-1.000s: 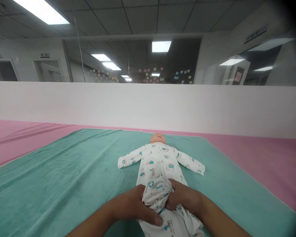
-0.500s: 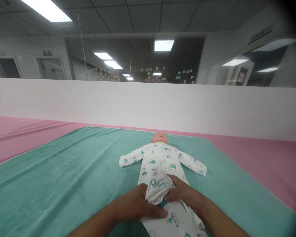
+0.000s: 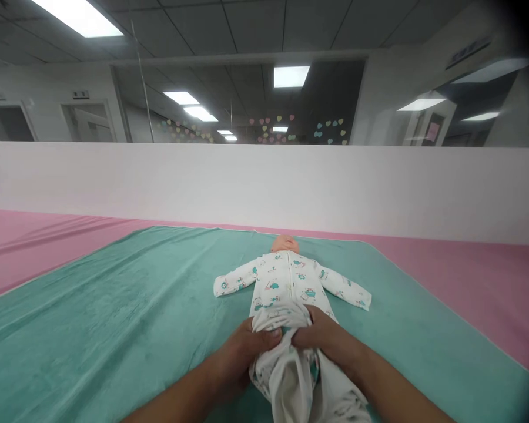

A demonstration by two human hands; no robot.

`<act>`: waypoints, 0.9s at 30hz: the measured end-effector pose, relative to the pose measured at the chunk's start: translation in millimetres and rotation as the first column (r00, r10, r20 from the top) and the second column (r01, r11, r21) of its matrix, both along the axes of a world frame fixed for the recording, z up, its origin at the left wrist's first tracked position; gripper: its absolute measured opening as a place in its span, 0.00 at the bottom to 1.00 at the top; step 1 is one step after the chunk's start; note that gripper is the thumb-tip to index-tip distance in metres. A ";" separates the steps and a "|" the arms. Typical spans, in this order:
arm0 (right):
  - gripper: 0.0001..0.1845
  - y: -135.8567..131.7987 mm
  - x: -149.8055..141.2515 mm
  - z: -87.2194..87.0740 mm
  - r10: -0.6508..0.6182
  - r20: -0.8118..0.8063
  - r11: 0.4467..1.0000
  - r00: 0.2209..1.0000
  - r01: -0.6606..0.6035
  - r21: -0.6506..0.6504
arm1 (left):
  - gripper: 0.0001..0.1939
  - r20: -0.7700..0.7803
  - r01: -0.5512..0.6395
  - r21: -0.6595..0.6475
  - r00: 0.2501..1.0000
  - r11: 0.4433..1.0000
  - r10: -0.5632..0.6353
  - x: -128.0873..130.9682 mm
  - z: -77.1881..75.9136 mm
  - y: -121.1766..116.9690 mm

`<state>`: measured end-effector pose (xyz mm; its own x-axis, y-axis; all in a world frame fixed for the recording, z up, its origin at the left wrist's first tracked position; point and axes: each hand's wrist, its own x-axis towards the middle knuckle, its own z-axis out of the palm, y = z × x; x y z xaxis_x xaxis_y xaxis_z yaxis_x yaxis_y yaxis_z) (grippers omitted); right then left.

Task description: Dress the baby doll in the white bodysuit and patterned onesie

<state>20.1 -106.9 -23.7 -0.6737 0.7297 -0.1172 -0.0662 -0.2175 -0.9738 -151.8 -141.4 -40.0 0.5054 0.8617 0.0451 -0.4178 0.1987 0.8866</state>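
Observation:
A baby doll [image 3: 284, 243] lies on its back on a teal blanket [image 3: 114, 311], head away from me, arms spread. It wears a white printed romper [image 3: 286, 282]. My left hand [image 3: 247, 349] and my right hand [image 3: 326, 341] both grip bunched romper fabric at the doll's waist, thumbs meeting over the fold. The lower part of the romper is gathered and turned inside out toward me, showing plain white cloth between my forearms. The doll's legs are hidden under the fabric.
The teal blanket lies over a pink sheet [image 3: 467, 282] that covers the wide surface. A low white wall [image 3: 264, 182] runs along the far edge, with glass panels and heart stickers above it.
Both hands have slid up the doll's body toward its chest, pushing the gathered romper fabric higher and turning more of it inside out.

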 end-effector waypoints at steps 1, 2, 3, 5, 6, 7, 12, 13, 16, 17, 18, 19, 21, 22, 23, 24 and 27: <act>0.21 1.7 -0.4 -2.0 -0.048 -0.031 0.999 0.998 0.047 -0.014 | 0.20 -0.049 -0.009 0.027 0.999 1.000 0.011 -1.3 -1.4 1.5; 0.21 3.2 -0.5 -3.7 -0.082 -0.052 0.996 0.995 0.081 -0.026 | 0.19 -0.109 -0.012 0.066 0.994 0.998 0.019 -2.9 -2.9 3.1; 0.21 4.5 -0.2 -5.1 -0.100 -0.065 0.994 0.993 0.098 -0.038 | 0.19 -0.174 0.001 0.110 0.985 0.994 0.018 -4.5 -4.1 4.6; 0.22 5.7 1.4 -7.0 -0.101 -0.086 0.994 0.991 0.096 -0.061 | 0.19 -0.288 0.061 0.183 0.958 0.981 -0.005 -7.2 -5.2 6.1; 0.22 5.8 2.6 -7.5 -0.097 -0.093 0.993 0.991 0.091 -0.071 | 0.19 -0.326 0.094 0.204 0.945 0.974 -0.023 -8.0 -4.9 6.1; 0.23 5.6 3.8 -7.9 -0.097 -0.098 0.993 0.990 0.089 -0.083 | 0.20 -0.347 0.116 0.217 0.937 0.969 -0.034 -8.3 -4.0 5.6; 0.25 2.3 5.6 -7.0 -0.045 -0.123 0.993 0.991 0.031 -0.111 | 0.21 -0.256 0.053 0.164 0.967 0.985 -0.009 -4.7 0.5 2.1; 0.26 1.4 5.0 -5.9 0.001 -0.134 0.995 0.991 -0.015 -0.103 | 0.22 -0.202 0.032 0.130 0.979 0.991 -0.005 -3.6 0.4 1.9; 0.31 -1.3 3.5 -1.0 0.167 -0.122 0.981 0.978 -0.177 -0.074 | 0.23 -0.035 -0.006 0.053 0.999 0.999 0.008 -1.5 -1.7 1.3; 0.33 -2.2 3.4 1.0 0.202 -0.109 0.975 0.973 -0.210 -0.066 | 0.23 -0.004 -0.008 0.043 1.000 0.999 0.008 -1.2 -2.3 0.9; 0.35 -3.2 3.6 3.1 0.222 -0.097 0.972 0.970 -0.228 -0.058 | 0.22 0.014 -0.009 0.038 1.000 0.999 0.009 -1.3 -2.8 0.3; 0.36 -4.2 3.8 5.3 0.229 -0.088 0.971 0.969 -0.234 -0.051 | 0.23 0.020 -0.009 0.035 1.000 0.999 0.008 -1.6 -2.9 -0.4; 0.35 -6.3 4.2 9.1 0.212 -0.082 0.975 0.974 -0.216 -0.046 | 0.24 0.009 0.001 0.030 1.000 1.000 -0.002 -3.0 -2.8 -1.4; 0.33 -7.3 4.1 10.3 0.199 -0.084 0.978 0.976 -0.204 -0.051 | 0.25 -0.002 0.016 0.030 1.000 0.999 -0.016 -3.9 -2.7 -1.7; 0.31 -8.1 3.8 10.8 0.189 -0.097 0.979 0.977 -0.195 -0.062 | 0.26 -0.016 0.035 0.032 0.999 0.999 -0.035 -4.8 -2.6 -1.6; 0.29 -8.5 3.3 10.3 0.181 -0.120 0.979 0.976 -0.191 -0.073 | 0.27 -0.032 0.058 0.037 0.998 0.998 -0.057 -5.7 -2.6 -1.3; 0.28 -6.9 1.4 2.7 0.137 -0.198 0.982 0.971 -0.159 -0.099 | 0.27 -0.063 0.115 0.078 0.992 0.990 -0.111 -7.0 -1.5 1.0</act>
